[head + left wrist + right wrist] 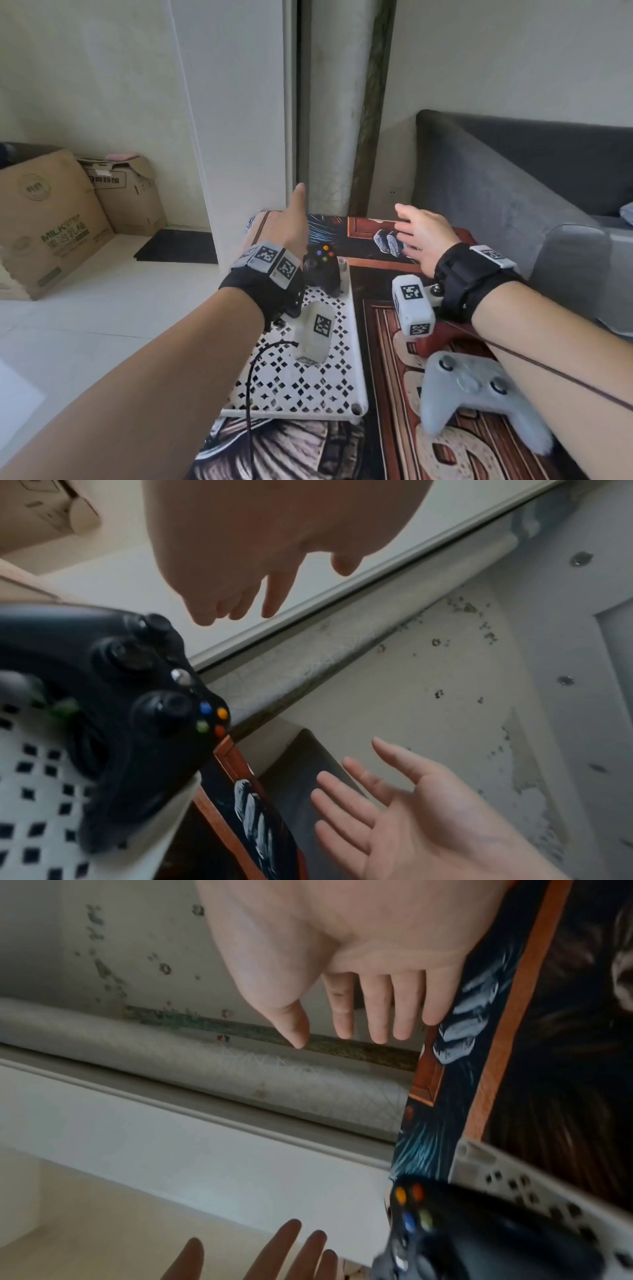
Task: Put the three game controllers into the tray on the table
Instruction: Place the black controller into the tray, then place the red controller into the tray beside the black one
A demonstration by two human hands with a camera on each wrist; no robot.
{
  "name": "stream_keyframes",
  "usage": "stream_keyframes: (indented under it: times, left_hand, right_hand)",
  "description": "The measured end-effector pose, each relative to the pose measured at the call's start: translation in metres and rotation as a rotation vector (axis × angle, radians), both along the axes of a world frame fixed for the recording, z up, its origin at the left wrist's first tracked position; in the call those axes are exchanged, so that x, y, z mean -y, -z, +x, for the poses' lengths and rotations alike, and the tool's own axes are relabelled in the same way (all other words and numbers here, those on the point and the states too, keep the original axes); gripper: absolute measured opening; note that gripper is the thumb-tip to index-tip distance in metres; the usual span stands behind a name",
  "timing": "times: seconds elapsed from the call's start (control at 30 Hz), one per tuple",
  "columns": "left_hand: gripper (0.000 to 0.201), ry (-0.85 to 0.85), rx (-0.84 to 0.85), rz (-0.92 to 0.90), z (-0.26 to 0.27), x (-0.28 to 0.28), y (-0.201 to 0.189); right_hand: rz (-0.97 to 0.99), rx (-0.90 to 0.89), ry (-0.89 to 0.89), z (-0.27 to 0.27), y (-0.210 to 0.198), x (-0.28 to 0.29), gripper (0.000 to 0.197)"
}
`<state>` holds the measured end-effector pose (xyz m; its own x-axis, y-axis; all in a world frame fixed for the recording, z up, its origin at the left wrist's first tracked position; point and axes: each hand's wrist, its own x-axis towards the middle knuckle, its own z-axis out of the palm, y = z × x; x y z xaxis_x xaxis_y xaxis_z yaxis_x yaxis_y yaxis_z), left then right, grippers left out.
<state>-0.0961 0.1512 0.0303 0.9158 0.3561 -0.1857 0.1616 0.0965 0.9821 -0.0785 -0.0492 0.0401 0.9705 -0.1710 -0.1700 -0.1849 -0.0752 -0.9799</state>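
1. The perforated tray (349, 346) lies centre frame on the table (380, 342).
2. An Xbox controller (322, 270) sits in the tray's far end.
3. A second gamepad (476, 390) lies on the table, lower right, beside the tray.
4. Cardboard boxes (51, 219) stand at left on the floor.
5. A sofa (513, 192) fills the right.

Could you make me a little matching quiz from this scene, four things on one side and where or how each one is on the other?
Things:
1. black controller
2. grey controller
3. left hand
4. cardboard boxes

Places or states:
A. on the floor by the wall
B. in the white tray, at its far end
C. open, holding nothing
D. on the patterned table cover, outside the tray

Pairs: 1-B, 2-D, 3-C, 4-A
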Motion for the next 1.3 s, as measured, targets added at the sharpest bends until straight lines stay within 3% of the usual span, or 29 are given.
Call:
stream_keyframes:
  times: [0.03, 0.17, 0.33, 0.43, 0.6, 0.77, 0.9, 1.0, 1.17, 1.3]
  left_hand:
    - [0.131, 0.029, -0.022, -0.019, -0.002, 0.01, -0.002]
    - [0.107, 0.204, -0.053, -0.157, -0.019, 0.056, -0.014]
    - [0.117, 0.32, -0.102, -0.221, -0.02, 0.104, 0.008]
    - [0.083, 0.343, -0.161, -0.225, -0.032, 0.127, 0.01]
    - [0.062, 0.397, -0.211, -0.175, -0.043, 0.155, 0.026]
    - [0.083, 0.381, -0.309, -0.226, -0.037, 0.165, 0.053]
    - [0.071, 0.432, -0.357, -0.214, -0.046, 0.169, 0.061]
    - [0.086, 0.475, -0.369, -0.169, -0.048, 0.169, 0.062]
    - [0.118, 0.48, -0.376, -0.103, -0.04, 0.179, 0.075]
    - [0.105, 0.464, -0.381, -0.085, -0.04, 0.181, 0.073]
  right_hand:
    - [-0.001, -0.001, 0.007, -0.003, -0.003, 0.011, 0.049]
    - [-0.013, -0.012, 0.043, -0.017, -0.004, 0.056, 0.051]
    - [-0.072, -0.067, 0.072, -0.037, 0.008, 0.102, 0.051]
    - [-0.092, -0.121, 0.08, -0.048, 0.018, 0.127, 0.055]
    - [-0.058, -0.192, 0.089, -0.059, 0.037, 0.152, 0.056]
    - [0.052, -0.258, 0.106, -0.062, 0.061, 0.168, 0.059]
    - [0.119, -0.252, 0.086, -0.063, 0.075, 0.166, 0.049]
    - [0.17, -0.246, 0.081, -0.062, 0.081, 0.16, 0.034]
    - [0.2, -0.234, 0.102, -0.066, 0.082, 0.15, 0.036]
    - [0.177, -0.221, 0.146, -0.065, 0.082, 0.146, 0.027]
